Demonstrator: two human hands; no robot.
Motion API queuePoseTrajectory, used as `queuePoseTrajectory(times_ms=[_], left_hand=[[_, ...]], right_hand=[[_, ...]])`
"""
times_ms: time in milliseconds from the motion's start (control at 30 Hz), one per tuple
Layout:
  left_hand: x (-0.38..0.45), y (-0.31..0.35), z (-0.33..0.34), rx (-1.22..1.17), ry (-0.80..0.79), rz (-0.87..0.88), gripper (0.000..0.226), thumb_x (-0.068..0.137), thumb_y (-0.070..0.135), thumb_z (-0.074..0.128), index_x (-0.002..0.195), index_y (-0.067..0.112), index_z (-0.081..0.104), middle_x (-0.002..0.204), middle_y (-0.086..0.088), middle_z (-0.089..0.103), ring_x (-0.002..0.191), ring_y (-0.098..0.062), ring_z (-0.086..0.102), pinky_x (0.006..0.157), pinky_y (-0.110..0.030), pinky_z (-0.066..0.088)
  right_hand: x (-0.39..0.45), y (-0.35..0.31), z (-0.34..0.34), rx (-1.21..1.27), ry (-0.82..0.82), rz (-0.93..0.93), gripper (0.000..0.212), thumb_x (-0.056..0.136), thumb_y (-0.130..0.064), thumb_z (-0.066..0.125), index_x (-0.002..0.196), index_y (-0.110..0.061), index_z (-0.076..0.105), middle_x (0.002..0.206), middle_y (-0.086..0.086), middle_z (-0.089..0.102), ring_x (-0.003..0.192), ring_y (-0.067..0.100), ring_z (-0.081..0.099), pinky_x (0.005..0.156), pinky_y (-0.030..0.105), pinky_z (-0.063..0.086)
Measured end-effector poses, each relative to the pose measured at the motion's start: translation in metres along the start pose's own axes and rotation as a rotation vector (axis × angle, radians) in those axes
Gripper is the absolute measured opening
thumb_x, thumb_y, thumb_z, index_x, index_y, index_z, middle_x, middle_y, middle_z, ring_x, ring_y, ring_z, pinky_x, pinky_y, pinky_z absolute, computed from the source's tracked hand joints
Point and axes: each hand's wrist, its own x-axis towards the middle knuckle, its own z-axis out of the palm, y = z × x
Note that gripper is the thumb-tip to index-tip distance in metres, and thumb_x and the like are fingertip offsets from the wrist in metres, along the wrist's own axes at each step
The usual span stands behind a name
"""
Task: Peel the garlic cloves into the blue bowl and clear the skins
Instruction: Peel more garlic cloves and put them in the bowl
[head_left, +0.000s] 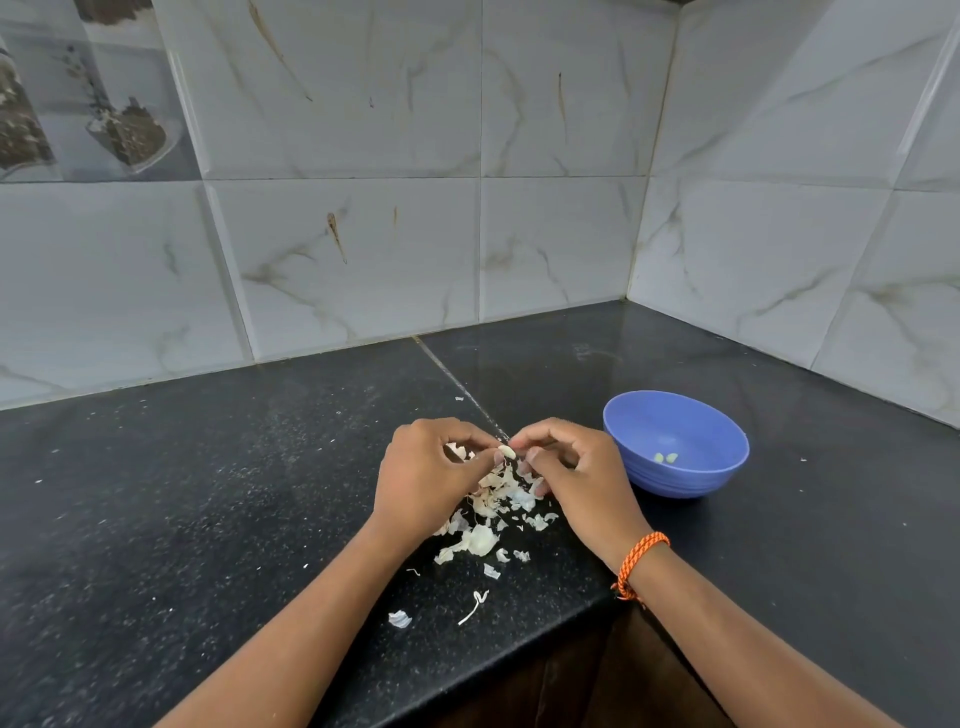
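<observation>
head view: both hands over the skin pile (488, 512)
grip: left hand (423, 475) and right hand (574, 467) both pinch one garlic clove (507, 451)
blue bowl (675, 444): just right, a couple of peeled cloves (665, 458) inside
risk: clove's slippery, could pop out onto the counter (208, 493); flakes may drift further

A single view comes from a wide-angle camera worn on the person's head, looking forward and down along both forearms, which enter from the bottom edge. It sits close above the near edge of the dark bench (208, 493). The left grip (431, 475) and right grip (571, 470) meet near the middle of the picture, low in the frame. Beyond the grips the view faces an inside corner of tiled wall (571, 208), whose lines bend with the wide lens. Right of the right grip, the blue bowl (722, 470) lies within view. No second view shares this scene.
</observation>
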Motion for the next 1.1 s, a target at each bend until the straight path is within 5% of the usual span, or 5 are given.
queuePoseTrajectory(times_ms=[133,467,700,1100], left_hand=[[0.001,-0.002,-0.0002,0.038,0.026,0.016,0.007,0.087,0.037,0.089,0.083,0.039,0.083,0.087,0.022,0.078,0.065,-0.01,0.073,0.07,-0.051,0.063],[-0.0025,0.0028,0.0052,0.014,-0.043,0.028,0.012,0.084,0.046,0.09,0.085,0.039,0.08,0.095,0.019,0.078,0.062,-0.011,0.072,0.069,-0.046,0.062],[-0.001,0.0042,0.0045,-0.02,-0.051,0.021,0.008,0.089,0.033,0.088,0.086,0.028,0.083,0.089,0.016,0.079,0.059,-0.013,0.074,0.071,-0.046,0.064],[-0.0009,-0.0025,0.0064,-0.07,-0.07,0.025,0.012,0.091,0.017,0.086,0.082,0.021,0.08,0.09,0.01,0.077,0.059,-0.018,0.075,0.066,-0.037,0.06]], right_hand=[[-0.0027,-0.0023,0.0041,0.082,-0.039,0.02,0.007,0.097,-0.015,0.077,0.1,-0.02,0.08,0.089,0.001,0.079,0.084,0.02,0.077,0.068,0.038,0.066],[-0.0043,-0.0039,-0.0015,0.077,0.043,0.0,0.009,0.094,-0.009,0.08,0.096,-0.016,0.083,0.094,0.0,0.078,0.083,0.019,0.078,0.065,0.031,0.064],[-0.0047,-0.0035,0.0005,0.233,0.012,0.133,0.011,0.099,-0.011,0.074,0.105,-0.012,0.083,0.089,0.007,0.081,0.087,0.023,0.079,0.072,0.04,0.067],[-0.0055,0.0041,-0.0015,0.417,-0.092,0.247,0.016,0.103,-0.009,0.068,0.109,-0.007,0.082,0.095,0.016,0.08,0.087,0.021,0.075,0.074,0.036,0.067]])
